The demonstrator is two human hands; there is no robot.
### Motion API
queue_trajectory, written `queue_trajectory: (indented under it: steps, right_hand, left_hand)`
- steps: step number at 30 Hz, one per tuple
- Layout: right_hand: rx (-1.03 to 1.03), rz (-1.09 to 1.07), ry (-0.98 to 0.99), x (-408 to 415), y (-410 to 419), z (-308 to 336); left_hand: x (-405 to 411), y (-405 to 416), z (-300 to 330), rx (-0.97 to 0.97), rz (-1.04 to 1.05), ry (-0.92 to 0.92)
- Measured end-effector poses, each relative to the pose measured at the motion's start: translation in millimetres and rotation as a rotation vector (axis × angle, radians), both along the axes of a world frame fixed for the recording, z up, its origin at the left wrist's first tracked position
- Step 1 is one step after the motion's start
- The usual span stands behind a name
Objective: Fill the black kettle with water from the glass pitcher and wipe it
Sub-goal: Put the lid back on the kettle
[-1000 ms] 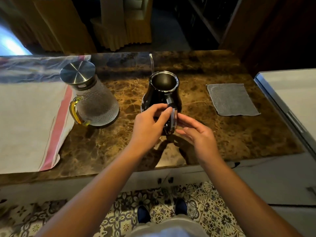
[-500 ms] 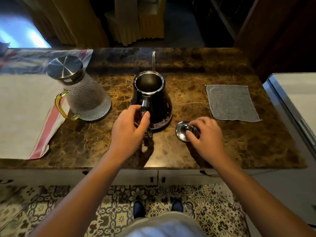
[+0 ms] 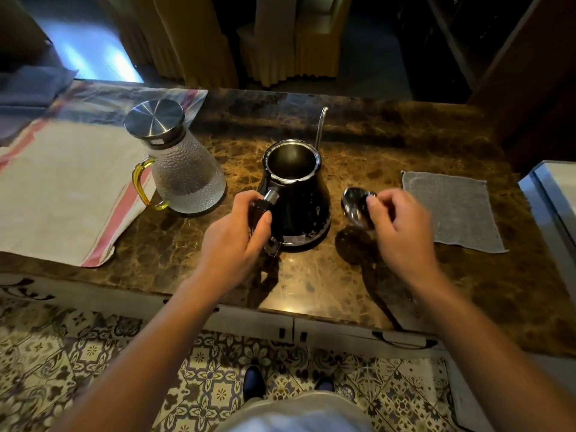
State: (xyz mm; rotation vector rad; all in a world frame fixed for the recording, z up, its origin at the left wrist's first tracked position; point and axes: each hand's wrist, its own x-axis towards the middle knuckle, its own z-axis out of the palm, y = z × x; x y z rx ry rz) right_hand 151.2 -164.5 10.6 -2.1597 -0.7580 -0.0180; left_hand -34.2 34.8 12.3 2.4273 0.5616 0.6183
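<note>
So the marble counter is pretty simple here. Grey cloth lies flat off to my right, and a white towel with a red stripe covers the left end. The glass pitcher sits on the edge of that towel, steel lid on, yellow handle facing me, nothing between it and the kettle. Can't really tell the water level through the bumpy glass.

Black kettle stands upright mid-counter, thin spout pointing away from me. My left hand is wrapped around its handle, fingers closed on it. My right hand has the kettle lid pinched by its knob, tilted with the shiny underside facing the kettle, just right of it and lifted off the counter, going by the shadow under it.

Kettle mouth is wide open and the inside looks dark and empty as far as I can see.
</note>
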Motion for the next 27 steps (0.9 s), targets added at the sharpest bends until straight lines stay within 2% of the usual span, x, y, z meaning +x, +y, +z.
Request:
queue_trajectory:
  steps: [3,7,14,21,27]
  right_hand:
    - [0.147,0.033,-0.060,2,22,43]
    - [0.177,0.087,-0.170,1,57,68]
    - [-0.051,0.170,-0.253,-2,104,67]
    - [-0.245,0.201,-0.486,-3,115,73]
    - [-0.295,0.243,-0.439,-1,120,70]
  left_hand:
    - [1,-1,-1,0.039,0.011,-0.014]
    - [0,2,4,0.137,0.007,0.023]
    - [0,8,6,0.132,-0.054,0.008]
    - [1,10,4,0.126,-0.115,-0.014]
    - [1,14,2,0.124,-0.145,-0.009]
